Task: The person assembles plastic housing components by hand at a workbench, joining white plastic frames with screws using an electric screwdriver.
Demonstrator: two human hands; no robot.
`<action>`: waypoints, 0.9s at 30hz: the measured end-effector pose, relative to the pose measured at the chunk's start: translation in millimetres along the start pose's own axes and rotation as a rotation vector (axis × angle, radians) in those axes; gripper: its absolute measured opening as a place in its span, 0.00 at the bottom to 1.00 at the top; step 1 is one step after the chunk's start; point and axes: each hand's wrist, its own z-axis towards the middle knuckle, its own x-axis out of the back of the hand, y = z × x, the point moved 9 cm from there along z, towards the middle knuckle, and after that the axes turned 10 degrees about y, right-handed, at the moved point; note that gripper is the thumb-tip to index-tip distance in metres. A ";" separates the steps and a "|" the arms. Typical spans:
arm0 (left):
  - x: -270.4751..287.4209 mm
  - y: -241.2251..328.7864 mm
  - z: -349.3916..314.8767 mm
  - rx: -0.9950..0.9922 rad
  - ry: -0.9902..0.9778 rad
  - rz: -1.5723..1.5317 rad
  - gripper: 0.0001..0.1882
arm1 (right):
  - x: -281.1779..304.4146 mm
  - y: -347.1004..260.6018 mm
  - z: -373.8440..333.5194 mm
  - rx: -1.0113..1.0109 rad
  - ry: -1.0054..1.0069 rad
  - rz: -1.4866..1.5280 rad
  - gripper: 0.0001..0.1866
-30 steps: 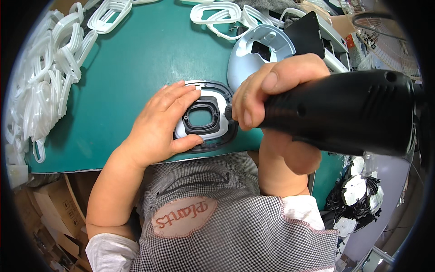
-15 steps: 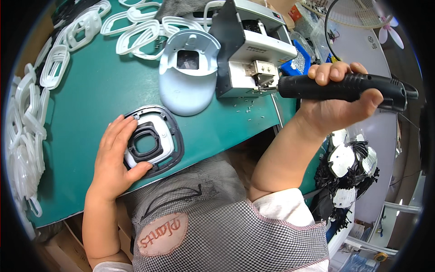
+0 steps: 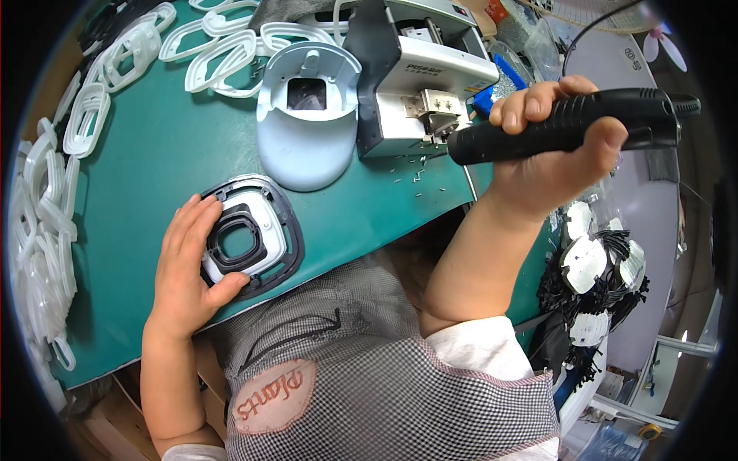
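Away from the frame went the screwdriver (image 3: pixel 569 127): a second earlier its nose was right at that black-and-white frame (image 3: pixel 265 230), and now it had swung out to the person's right, up against the front of the screw feeder (image 3: pixel 411 84)! The right hand (image 3: pixel 534 169) was wrapped round the black barrel, fingers over the top and thumb along the near side, a grip that seemed chosen to aim the nose at the feeder's little metal block. Whether bit and block touched, I could not tell.

Over on the other side, steady work: the left hand (image 3: pixel 188 269) lay spread, fingertips on the frame's far side, thumb on its near side, probably to keep it from sliding. That frame sat flat near the edge of the green table (image 3: pixel 138 169), likely for easy reach.

Behind it stood a pale blue cover (image 3: pixel 307 154), just beside the feeder, with loose screws (image 3: pixel 419 178) scattered below the block. White rings (image 3: pixel 223 61) lay beyond, apparently parked clear of the working spot.
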 end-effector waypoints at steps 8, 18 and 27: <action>7.4 -11.4 -2.7 0.072 -0.042 -0.069 0.43 | -104.4 11.6 -86.1 -0.189 -0.540 0.462 0.41; 10.5 -18.7 -10.6 0.043 0.061 -0.166 0.38 | -186.4 27.6 -157.5 -0.153 -0.635 0.540 0.45; 11.7 -19.3 -12.3 0.035 0.093 -0.187 0.38 | -200.3 48.7 -162.0 -0.210 -0.628 0.463 0.44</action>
